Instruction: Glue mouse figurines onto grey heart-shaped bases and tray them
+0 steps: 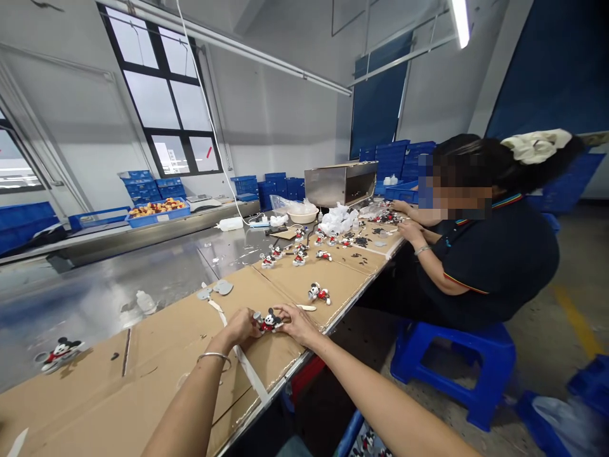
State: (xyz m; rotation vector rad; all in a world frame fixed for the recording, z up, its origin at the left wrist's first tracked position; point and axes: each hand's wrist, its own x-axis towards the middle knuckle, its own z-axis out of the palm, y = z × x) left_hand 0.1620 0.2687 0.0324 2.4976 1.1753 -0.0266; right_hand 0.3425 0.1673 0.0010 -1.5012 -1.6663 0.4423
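The held figurine (270, 321), a small mouse character in red with black ears, is between the two hands, low over the cardboard-covered surface (171, 336); to handle it well, I would steady the body from one side and work from the other with light, even pressure, sparing the ears and the grey round part (257, 316) at its left side (thin pieces like these probably bend or mark easily); whether its base touches the cardboard, I cannot tell. The left hand (241, 327) has its fingers closed in a pinch at the held figurine's left side, by the grey part; the right hand (295, 324) has thumb and forefinger drawn close on its right side, near the ear, the other fingers loosely curled; beyond the held figurine and to its right lie a pale stick (307, 308) and, farther, another figurine (320, 293).
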